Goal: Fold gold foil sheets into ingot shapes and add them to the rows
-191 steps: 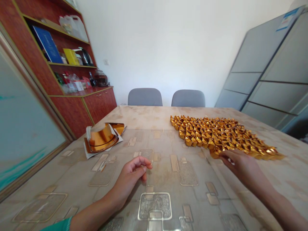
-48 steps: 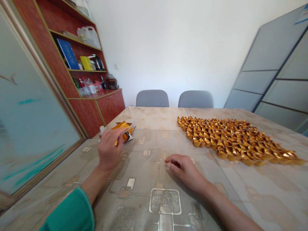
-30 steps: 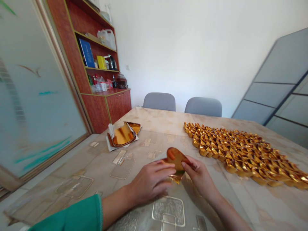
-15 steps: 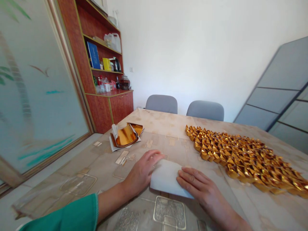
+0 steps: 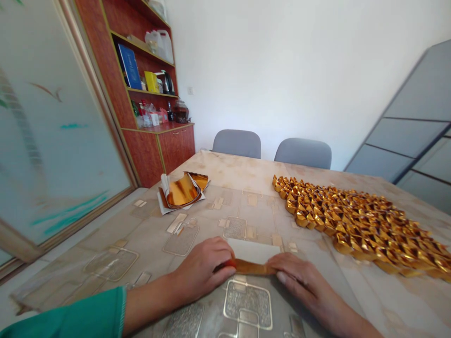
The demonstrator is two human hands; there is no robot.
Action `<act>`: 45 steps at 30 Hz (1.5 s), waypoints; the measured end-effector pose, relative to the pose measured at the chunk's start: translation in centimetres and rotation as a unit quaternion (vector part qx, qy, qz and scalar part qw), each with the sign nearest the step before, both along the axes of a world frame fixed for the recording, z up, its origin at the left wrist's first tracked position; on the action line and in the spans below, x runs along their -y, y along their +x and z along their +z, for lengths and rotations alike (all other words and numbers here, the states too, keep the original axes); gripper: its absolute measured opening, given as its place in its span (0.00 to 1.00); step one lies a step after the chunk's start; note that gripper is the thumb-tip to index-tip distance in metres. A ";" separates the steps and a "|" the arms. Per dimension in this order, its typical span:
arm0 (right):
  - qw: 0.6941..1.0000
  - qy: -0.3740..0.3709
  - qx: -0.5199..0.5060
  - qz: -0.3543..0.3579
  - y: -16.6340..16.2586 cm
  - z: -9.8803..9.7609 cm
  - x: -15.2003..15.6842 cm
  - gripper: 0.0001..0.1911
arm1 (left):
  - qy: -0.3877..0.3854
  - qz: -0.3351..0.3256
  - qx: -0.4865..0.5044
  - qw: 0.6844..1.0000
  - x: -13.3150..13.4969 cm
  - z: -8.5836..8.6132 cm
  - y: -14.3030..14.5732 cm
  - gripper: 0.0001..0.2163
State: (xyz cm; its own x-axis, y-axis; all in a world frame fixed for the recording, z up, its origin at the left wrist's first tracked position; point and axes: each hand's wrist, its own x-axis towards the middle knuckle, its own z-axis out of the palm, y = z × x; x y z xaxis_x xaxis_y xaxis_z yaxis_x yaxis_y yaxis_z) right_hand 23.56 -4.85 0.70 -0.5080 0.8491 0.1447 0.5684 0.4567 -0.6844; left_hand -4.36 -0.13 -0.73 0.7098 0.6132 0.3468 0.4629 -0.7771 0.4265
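Note:
A sheet of gold foil paper (image 5: 251, 267) lies in front of me, its near edge turned up so that a gold strip shows in front of the white backing. At the left end of that strip, my left hand (image 5: 211, 263) pinches the fold between thumb and curled fingers. My right hand (image 5: 299, 272) grips the other end, fingers on top and thumb at the near side. The fingertips cover both ends of the paper. A loose stack of gold foil sheets (image 5: 183, 191), curled and white on the back, rests beyond my left hand.
Rows of folded gold paper pieces (image 5: 355, 220) cover the right side of the table (image 5: 232, 169). A patterned plastic cover lies over the tabletop. Two grey chairs (image 5: 237, 143) stand at the far edge. A red-brown cabinet (image 5: 148, 150) with shelved items is at the left.
The near edge of the sheet has come up and over, showing its gold side. Both hands have shifted from lying on the white paper to pinching the fold's ends. The view has tilted slightly.

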 end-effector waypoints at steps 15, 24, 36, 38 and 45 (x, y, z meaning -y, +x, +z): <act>0.983 0.028 0.093 -0.158 -1.7 -0.6 -4.2 0.15 | -0.052 0.146 -0.053 0.987 -0.5 -0.3 1.3 0.15; 0.952 0.149 0.239 -0.122 -2.0 -1.1 -4.7 0.10 | 0.095 -0.067 -0.099 0.988 0.7 0.3 2.0 0.20; 0.918 0.251 0.288 -0.107 -1.9 -1.7 -5.2 0.12 | -0.034 -0.089 -0.172 0.981 2.1 0.4 2.1 0.38; 0.921 0.241 0.284 -0.118 -1.8 -1.8 -5.3 0.12 | -0.030 -0.091 -0.164 0.982 2.2 0.5 2.0 0.37; 0.923 0.240 0.278 -0.114 -1.8 -1.9 -5.3 0.15 | -0.015 -0.097 -0.159 0.982 2.3 0.1 1.8 0.35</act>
